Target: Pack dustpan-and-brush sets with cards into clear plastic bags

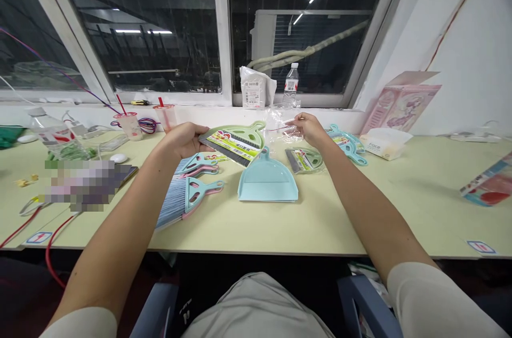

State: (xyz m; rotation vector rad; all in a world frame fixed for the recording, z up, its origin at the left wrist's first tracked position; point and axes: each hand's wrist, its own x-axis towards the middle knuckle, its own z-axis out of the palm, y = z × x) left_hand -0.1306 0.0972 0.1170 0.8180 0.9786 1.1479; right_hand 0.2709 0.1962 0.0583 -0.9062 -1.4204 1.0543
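Observation:
My left hand (184,139) grips a green dustpan-and-brush set (256,136) by its grey bristle end, above the table. A printed label lies across the set. In my right hand (310,127), thumb and fingers pinch a clear plastic bag (278,125), which hangs near the set's handle. Just below stands a light blue dustpan (268,180) on the table. To its left lie blue brushes (195,194) with pink ones under them. A wrapped green set (304,160) rests near my right forearm, and labelled blue sets (347,142) lie beyond that arm.
Along the back are drink cups (130,126), a white package (256,87) and a water bottle (292,82) on the sill. A tissue box (384,143) and a pink box (402,106) stand right. Another bottle (56,133) and red cables (50,252) are left.

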